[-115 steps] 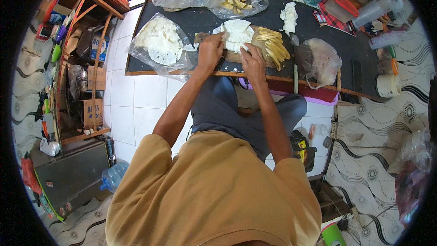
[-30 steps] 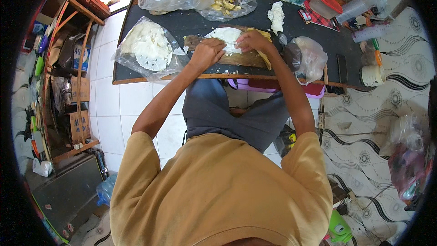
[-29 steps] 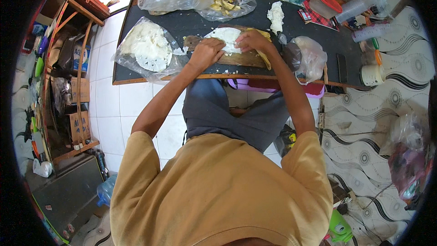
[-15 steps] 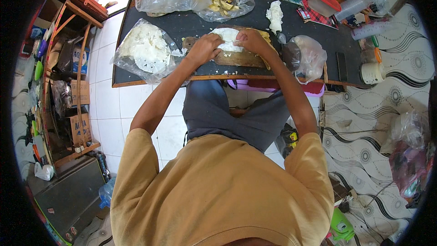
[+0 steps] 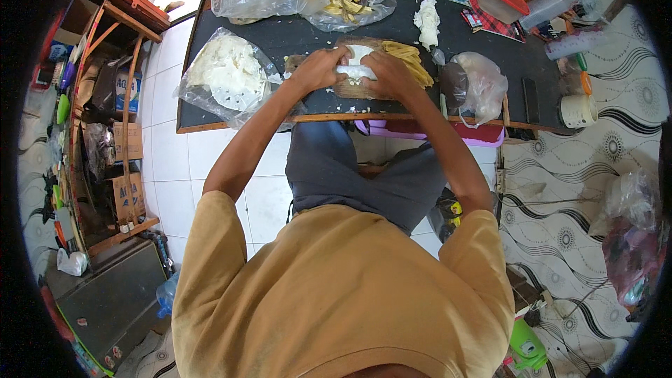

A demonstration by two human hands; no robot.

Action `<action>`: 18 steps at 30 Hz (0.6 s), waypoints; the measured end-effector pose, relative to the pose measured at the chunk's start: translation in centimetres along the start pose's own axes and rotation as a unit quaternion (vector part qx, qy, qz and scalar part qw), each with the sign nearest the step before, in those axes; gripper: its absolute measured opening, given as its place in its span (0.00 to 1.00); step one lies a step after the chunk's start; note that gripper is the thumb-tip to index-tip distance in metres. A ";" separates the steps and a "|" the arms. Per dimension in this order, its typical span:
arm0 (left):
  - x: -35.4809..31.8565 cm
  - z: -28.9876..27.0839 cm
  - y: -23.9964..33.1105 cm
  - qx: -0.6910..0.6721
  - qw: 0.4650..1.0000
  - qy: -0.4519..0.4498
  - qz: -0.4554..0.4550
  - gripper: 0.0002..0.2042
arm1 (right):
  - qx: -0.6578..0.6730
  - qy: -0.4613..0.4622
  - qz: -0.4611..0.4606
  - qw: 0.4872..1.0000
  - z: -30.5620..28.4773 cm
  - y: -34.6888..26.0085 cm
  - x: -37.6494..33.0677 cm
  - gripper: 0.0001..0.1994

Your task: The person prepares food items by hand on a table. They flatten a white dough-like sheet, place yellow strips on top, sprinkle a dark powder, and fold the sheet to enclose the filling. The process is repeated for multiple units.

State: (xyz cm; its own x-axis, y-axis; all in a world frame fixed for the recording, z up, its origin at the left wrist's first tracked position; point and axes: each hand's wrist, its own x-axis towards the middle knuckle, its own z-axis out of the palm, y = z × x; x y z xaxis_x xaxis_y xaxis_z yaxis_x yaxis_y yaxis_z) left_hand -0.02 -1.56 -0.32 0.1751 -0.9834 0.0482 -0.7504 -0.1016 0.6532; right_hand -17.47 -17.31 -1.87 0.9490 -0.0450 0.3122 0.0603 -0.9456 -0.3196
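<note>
On the black tabletop (image 5: 308, 28), a clear bag (image 5: 227, 77) holding white sheets lies at the left. Beside it, the left hand (image 5: 318, 70) and right hand (image 5: 385, 73) curl their fingers around a white dough piece (image 5: 355, 70) on the wooden board (image 5: 350, 87); pressing evenly from both sides should suit. Yellow strips (image 5: 409, 63) lie alongside, and a tied bag (image 5: 476, 87) sits right.
</note>
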 end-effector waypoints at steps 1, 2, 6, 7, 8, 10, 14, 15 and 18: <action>-0.1 0.0 -0.1 0.003 1.000 -0.003 0.011 0.20 | -0.001 -0.007 0.008 1.000 -0.1 -0.1 0.0 0.17; -0.2 0.0 -0.1 0.006 1.000 -0.006 0.022 0.20 | 0.021 -0.016 0.032 0.999 -0.4 -0.2 -0.1 0.16; -0.2 0.8 -0.9 0.052 0.989 0.051 0.131 0.20 | 0.127 -0.081 0.109 0.983 -1.0 0.9 0.6 0.17; -0.1 1.1 -1.3 0.057 0.986 0.058 0.145 0.20 | 0.157 -0.104 0.123 0.974 -1.0 1.8 1.2 0.17; 0.3 1.5 -1.9 0.063 0.983 0.066 0.159 0.20 | 0.173 -0.126 0.118 0.970 -0.8 2.9 1.8 0.17; 1.1 1.5 -2.4 0.053 0.984 0.066 0.154 0.19 | 0.204 -0.169 0.107 0.958 -0.6 4.7 2.6 0.16; 1.8 0.6 -2.9 -0.021 0.999 0.002 0.028 0.19 | 0.205 -0.181 0.144 0.951 -1.4 4.5 3.6 0.17; 2.1 0.2 -2.8 -0.045 0.999 -0.025 -0.009 0.19 | 0.213 -0.169 0.161 0.949 -1.5 4.5 3.7 0.17; 2.8 -0.5 -2.8 -0.036 0.998 -0.050 -0.016 0.17 | 0.214 -0.139 0.169 0.952 -1.5 4.3 3.6 0.16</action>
State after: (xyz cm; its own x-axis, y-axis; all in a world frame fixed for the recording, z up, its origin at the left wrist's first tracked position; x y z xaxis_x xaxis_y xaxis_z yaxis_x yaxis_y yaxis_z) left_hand 2.91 -3.98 -1.67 0.1311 -0.9903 -0.0470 -0.6975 -0.1258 0.7055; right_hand -14.21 -22.00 -0.78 0.9781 -0.1810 -0.1027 -0.1992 -0.6722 -0.7130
